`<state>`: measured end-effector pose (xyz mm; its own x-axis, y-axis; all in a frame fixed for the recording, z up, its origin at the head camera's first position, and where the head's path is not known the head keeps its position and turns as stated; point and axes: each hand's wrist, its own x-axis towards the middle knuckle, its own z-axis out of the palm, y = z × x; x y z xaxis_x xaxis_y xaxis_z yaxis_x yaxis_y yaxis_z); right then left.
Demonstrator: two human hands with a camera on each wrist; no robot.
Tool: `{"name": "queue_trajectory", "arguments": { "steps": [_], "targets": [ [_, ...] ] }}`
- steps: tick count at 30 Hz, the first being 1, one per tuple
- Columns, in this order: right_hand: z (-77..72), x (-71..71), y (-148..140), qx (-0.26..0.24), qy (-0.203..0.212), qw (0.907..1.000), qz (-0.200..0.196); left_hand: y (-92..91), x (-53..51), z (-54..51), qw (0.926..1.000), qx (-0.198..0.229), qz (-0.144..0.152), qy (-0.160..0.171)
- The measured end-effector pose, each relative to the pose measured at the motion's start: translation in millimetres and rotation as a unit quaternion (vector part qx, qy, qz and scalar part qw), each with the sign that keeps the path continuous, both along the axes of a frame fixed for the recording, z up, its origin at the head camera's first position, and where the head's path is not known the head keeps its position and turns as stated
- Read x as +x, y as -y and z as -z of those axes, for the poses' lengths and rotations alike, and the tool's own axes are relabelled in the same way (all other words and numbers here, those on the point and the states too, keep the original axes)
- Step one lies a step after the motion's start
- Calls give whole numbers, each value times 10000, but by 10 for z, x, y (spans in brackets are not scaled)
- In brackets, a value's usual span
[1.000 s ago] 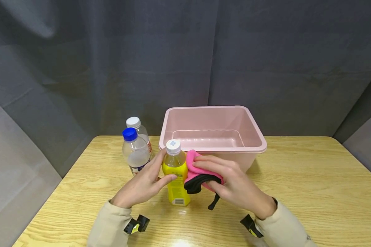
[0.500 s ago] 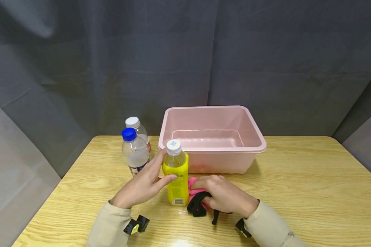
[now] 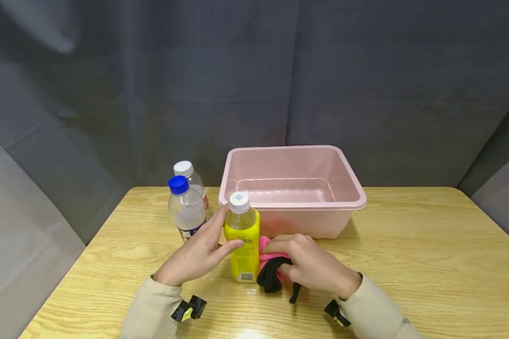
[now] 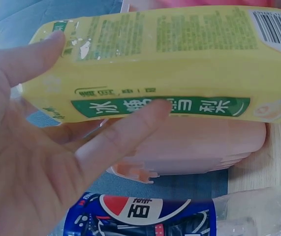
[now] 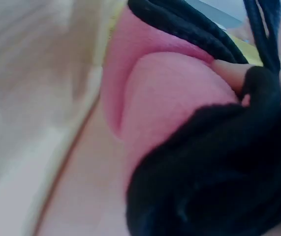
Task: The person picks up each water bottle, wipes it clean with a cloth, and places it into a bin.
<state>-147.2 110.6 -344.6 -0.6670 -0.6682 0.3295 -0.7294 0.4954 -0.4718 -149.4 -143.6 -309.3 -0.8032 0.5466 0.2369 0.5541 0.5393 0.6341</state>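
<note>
Your left grip (image 3: 197, 258) has a white-capped, yellow-wrapped plastic bottle (image 3: 244, 260) held upright, and your right grip (image 3: 311, 264) pinches bunched pink-and-black fuzzy cloth (image 3: 270, 275) right by it.

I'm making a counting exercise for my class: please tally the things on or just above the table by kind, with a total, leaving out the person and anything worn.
Bottles: 3 (yellow-labelled bottle, blue-capped bottle, clear white-capped bottle)
Tubs: 1 (pink tub)
Cloths: 1 (pink-and-black cloth)
Total: 5
</note>
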Motion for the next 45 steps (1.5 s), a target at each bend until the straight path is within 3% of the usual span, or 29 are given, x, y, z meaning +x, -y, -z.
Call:
{"name": "queue_trajectory", "arguments": {
  "steps": [5, 10, 13, 16, 28, 34, 39, 45],
  "targets": [
    [-161, 54, -52, -999, -485, 9938, 17, -11, -7, -7, 10000, -48, -50, 67],
    [-276, 73, -90, -2214, -1095, 9690, -40, -23, -26, -12, 10000, -55, -50, -20],
    [-304, 72, -96, -2741, -1140, 9549, -118, -23, -28, -8, 10000, -45, -57, -2],
    [-310, 81, -98, -2920, -1074, 9503, -133, -16, -25, -1, 10000, -36, -14, 6],
    [-316, 95, -87, -2727, -1199, 9544, -178, -9, -26, -5, 10000, -29, -2, 11],
    [-271, 81, -65, -2090, -1246, 9699, -28, -10, -24, -13, 10000, -35, -55, 59],
    [-154, 33, -53, -1472, -607, 9872, 7, -15, -22, -15, 9999, -26, -72, 142],
    [67, -45, -27, -635, 188, 9978, -39, -18, -11, -22, 9999, -61, -53, 88]
  ]
}}
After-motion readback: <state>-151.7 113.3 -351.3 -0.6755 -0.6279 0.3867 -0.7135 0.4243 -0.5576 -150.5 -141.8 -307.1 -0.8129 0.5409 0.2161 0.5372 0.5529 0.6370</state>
